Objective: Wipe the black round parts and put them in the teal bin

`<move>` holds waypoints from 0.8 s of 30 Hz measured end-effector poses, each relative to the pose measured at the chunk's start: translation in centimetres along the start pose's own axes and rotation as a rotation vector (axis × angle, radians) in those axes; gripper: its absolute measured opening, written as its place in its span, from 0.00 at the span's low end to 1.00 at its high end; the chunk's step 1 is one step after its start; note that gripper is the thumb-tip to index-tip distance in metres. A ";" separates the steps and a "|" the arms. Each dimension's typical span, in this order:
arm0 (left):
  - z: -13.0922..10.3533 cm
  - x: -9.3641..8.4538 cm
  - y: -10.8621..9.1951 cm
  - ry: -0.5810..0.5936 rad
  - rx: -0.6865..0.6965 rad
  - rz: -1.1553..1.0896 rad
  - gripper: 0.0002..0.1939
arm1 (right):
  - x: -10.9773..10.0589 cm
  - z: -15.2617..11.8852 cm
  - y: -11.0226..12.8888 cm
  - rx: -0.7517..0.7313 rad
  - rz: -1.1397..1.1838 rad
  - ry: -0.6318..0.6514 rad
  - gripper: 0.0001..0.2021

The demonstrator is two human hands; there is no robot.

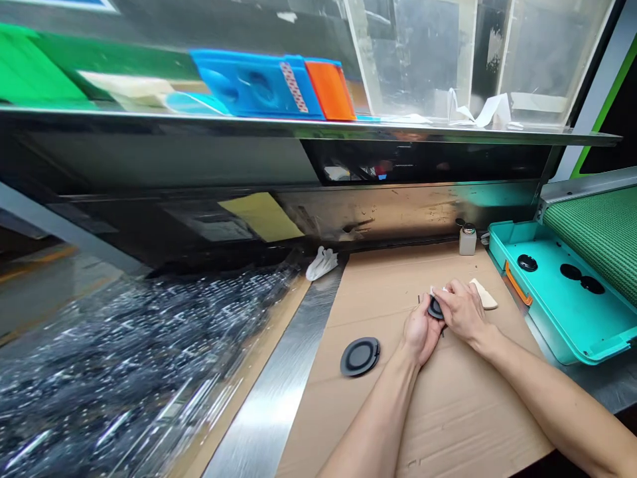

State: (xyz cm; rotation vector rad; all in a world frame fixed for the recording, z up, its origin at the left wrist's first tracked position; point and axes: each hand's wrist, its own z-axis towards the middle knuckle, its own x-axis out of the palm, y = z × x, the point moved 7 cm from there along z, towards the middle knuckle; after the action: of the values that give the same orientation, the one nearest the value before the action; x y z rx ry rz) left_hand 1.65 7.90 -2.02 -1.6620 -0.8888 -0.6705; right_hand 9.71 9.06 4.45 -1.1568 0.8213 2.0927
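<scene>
Over the cardboard, both my hands meet at a dark round plastic disc (pixel 434 307). My left hand (pixel 419 333) holds it from below, fingers curled around its edge. My right hand (pixel 462 311) is closed, its fingertips bent onto the disc's upper right side and hiding part of it. A bit of white shows at those fingertips, too small to name. Left of my hands, a larger dark grey disc with a raised ring (pixel 360 356) lies flat. Behind my right hand is an off-white wedge-shaped piece (pixel 485 295), partly covered.
Cardboard (pixel 468 411) covers the worktop. A teal tray (pixel 562 332) with several black discs stands right, beside a green conveyor belt (pixel 597 226). A small metal-capped bottle (pixel 467 240) stands behind. Wrapped dark parts (pixel 124 372) lie left. A shelf (pixel 249 126) overhangs the back.
</scene>
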 end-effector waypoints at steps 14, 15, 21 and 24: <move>-0.1 -0.3 -0.6 -0.029 -0.011 -0.054 0.19 | 0.4 -1.0 0.5 -0.008 0.039 0.082 0.13; -0.1 -0.3 -0.8 -0.029 -0.017 -0.071 0.18 | 0.6 -1.2 0.6 -0.045 0.056 0.097 0.12; -0.3 0.0 -2.1 0.032 -0.026 -0.096 0.15 | -1.0 -1.5 -2.7 0.129 0.243 -0.071 0.14; -0.4 0.1 -1.8 0.064 -0.064 -0.059 0.15 | -1.9 -1.3 -3.7 0.225 0.451 -0.146 0.13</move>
State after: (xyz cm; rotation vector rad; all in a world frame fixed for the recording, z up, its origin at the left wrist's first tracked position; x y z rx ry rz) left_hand 0.22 7.84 -0.82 -1.6666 -0.8816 -0.7958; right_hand 13.96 9.98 4.68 -0.7373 1.3019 2.3263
